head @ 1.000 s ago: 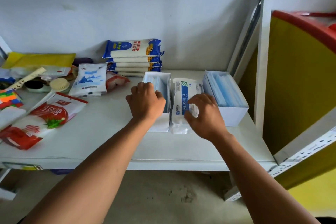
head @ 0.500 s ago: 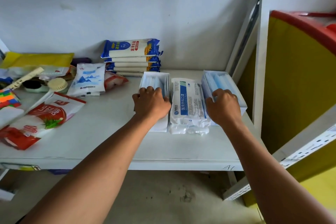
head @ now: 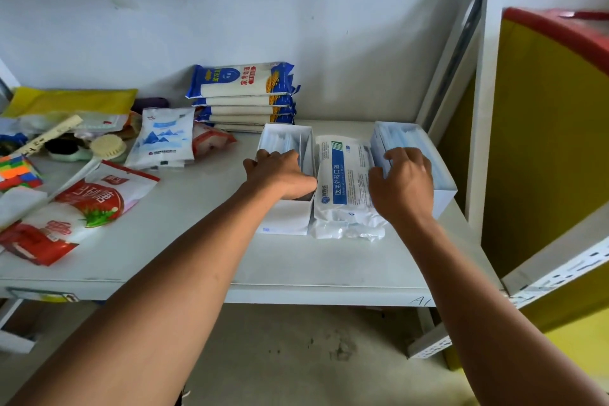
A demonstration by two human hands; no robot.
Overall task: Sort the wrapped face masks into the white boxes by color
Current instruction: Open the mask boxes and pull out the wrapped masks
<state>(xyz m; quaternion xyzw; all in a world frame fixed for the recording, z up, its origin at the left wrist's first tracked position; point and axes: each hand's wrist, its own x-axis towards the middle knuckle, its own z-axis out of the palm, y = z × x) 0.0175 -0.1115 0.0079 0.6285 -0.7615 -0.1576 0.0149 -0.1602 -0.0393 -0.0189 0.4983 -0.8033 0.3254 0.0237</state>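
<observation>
Since a second ago, the right hand (head: pixel 402 186) has left the clear-wrapped white-and-blue mask pack (head: pixel 346 188) for the right-side white cardboard box (head: pixel 443 198), fingers spread on blue masks. The left hand (head: pixel 280 175) presses into the left-side white box (head: pixel 286 221); neither hand's grip is discernible. The pack lies between the hands. Both hands seem to be tidying the stacks; next comes picking up the pack.

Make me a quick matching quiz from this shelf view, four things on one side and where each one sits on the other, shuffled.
Things:
1. left hand
2. right hand
3. mask bag
4. noodle packs

Places:
A. stacked against the back wall
B. lying between the two white boxes
C. on the left white box
D. on the right white box

Pairs: 1-C, 2-D, 3-B, 4-A
</observation>
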